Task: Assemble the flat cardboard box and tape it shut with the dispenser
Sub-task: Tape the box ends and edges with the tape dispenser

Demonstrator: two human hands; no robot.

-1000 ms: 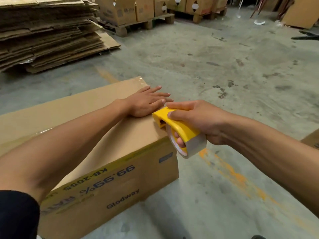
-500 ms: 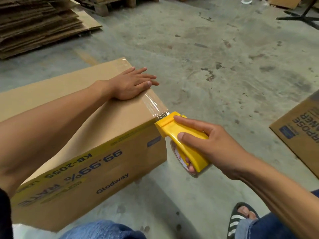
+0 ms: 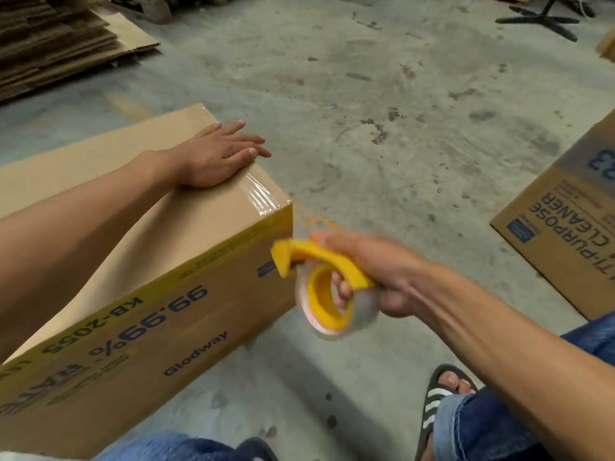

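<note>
A long brown cardboard box [image 3: 186, 294] printed "Glodway" lies on the concrete floor in front of me. My left hand [image 3: 216, 158] rests flat on its top near the far right corner, fingers spread. Clear tape [image 3: 259, 197] runs across the top and over the right corner edge. My right hand [image 3: 376, 271] grips a yellow tape dispenser [image 3: 319, 274] with a clear tape roll, held just off the box's right end, below the top edge. The dispenser is motion-blurred.
A second printed box [image 3: 562, 227] lies on the floor at the right. Stacks of flat cardboard [image 3: 60, 44] sit at the far left. A black stand base [image 3: 542, 18] is at the top right. My sandalled foot [image 3: 442, 397] and jeans are below.
My right hand has drawn the dispenser over the box's right corner and down past the top edge, leaving tape over the corner. My left hand stays pressed on the top.
</note>
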